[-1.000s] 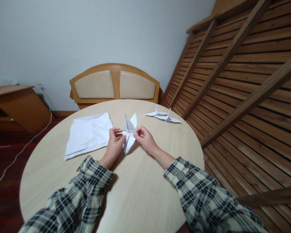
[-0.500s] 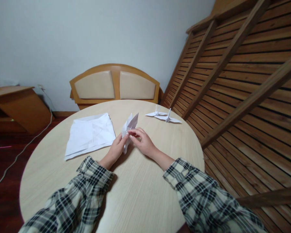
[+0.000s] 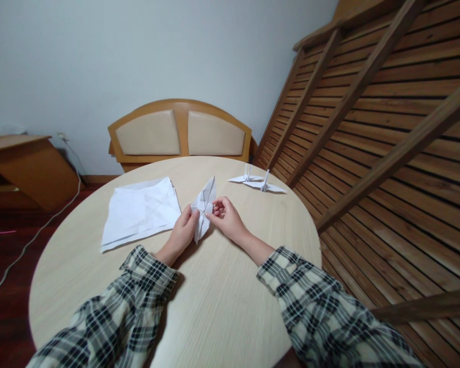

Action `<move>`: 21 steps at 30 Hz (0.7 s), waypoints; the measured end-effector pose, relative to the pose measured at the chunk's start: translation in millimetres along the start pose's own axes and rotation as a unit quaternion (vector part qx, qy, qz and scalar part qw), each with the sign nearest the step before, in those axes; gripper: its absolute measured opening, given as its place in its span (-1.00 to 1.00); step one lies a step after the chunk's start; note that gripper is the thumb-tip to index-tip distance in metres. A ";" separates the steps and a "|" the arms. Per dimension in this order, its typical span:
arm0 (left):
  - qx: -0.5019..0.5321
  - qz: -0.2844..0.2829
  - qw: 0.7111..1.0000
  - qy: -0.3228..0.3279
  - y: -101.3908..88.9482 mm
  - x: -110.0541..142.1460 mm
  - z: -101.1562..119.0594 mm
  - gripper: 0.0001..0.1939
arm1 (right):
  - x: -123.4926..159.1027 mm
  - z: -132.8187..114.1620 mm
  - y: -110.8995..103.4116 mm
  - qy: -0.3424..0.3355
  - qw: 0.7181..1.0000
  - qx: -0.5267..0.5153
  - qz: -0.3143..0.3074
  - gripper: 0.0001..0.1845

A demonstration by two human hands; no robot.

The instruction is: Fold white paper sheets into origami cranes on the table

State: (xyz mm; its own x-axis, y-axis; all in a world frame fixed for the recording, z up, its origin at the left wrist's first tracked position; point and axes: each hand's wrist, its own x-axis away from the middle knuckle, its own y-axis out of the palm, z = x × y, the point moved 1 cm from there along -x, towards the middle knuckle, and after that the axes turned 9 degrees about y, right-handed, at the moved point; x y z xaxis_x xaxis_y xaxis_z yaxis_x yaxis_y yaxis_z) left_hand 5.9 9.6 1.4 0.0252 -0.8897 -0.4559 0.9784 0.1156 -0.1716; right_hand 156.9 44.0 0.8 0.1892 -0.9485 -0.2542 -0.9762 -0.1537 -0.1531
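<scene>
A partly folded piece of white paper (image 3: 204, 204) is held up between my two hands over the middle of the table. Its pointed ends aim up and down, and creases run across its face. My left hand (image 3: 183, 230) grips the left edge, thumb in front. My right hand (image 3: 228, 219) pinches the right edge between thumb and fingers, the other fingers curled. To the left lies a stack of white paper sheets (image 3: 141, 212) with fold lines. Two folded paper cranes (image 3: 263, 186) stand close together at the far right.
The round pale wooden table (image 3: 222, 306) fills the foreground. A padded headboard (image 3: 182, 130) stands behind it against the wall. Wooden slats (image 3: 368, 143) lean along the right side. At left are a desk (image 3: 26, 171) and a white cable (image 3: 34, 237) on the floor.
The folded paper has opened out flatter, its two upper points now together as one. My right hand has moved from the paper's middle to its right edge; my left hand keeps its grip.
</scene>
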 end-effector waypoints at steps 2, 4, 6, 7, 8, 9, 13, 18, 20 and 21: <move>-0.010 -0.010 1.000 0.011 0.4 0.1 2.2 -0.74 | -0.1 0.6 0.3 0.000 1.000 0.007 0.005 -0.60; -0.023 -0.024 0.999 0.024 1.1 0.5 5.0 -0.75 | -0.3 1.5 0.4 0.000 1.000 0.010 0.010 -0.62; -0.034 -0.033 0.998 0.036 1.7 1.0 7.4 -0.77 | -0.4 1.8 0.4 -0.003 1.000 0.007 0.010 -0.65; -0.039 -0.034 0.998 0.040 2.0 1.2 8.2 -0.78 | -0.4 1.7 0.3 -0.004 1.000 0.005 0.010 -0.67; -0.043 -0.032 0.998 0.041 2.1 1.4 8.7 -0.78 | -0.4 1.3 0.2 -0.003 1.000 0.004 0.010 -0.68; -0.048 -0.028 0.998 0.041 2.2 1.5 9.1 -0.79 | -0.3 0.9 0.0 -0.001 1.000 0.005 0.011 -0.69; -0.065 -0.008 0.997 0.033 2.0 1.2 10.3 -0.80 | -1.3 0.9 -1.6 0.013 1.000 0.009 0.018 -0.69; -0.071 0.024 0.997 0.030 -0.7 -0.4 7.9 -0.82 | -6.1 7.0 -3.5 0.044 0.997 -0.055 0.026 -0.63; -0.064 0.036 0.997 0.031 -2.4 -1.1 4.4 -0.80 | -7.4 8.6 -3.1 0.072 0.992 -0.102 0.011 -0.61; -0.058 0.041 0.997 0.030 -3.2 -1.3 2.5 -0.80 | -7.6 8.8 -2.7 0.085 0.989 -0.121 -0.002 -0.63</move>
State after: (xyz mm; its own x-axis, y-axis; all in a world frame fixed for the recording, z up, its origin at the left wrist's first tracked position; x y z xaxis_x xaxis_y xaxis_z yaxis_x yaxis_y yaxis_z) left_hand 3.2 9.3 4.7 0.0881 -0.8479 -0.5228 0.9431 0.2400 -0.2303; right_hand 159.1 54.0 -5.2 0.1920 -0.9776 -0.0866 -0.9762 -0.1993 0.0852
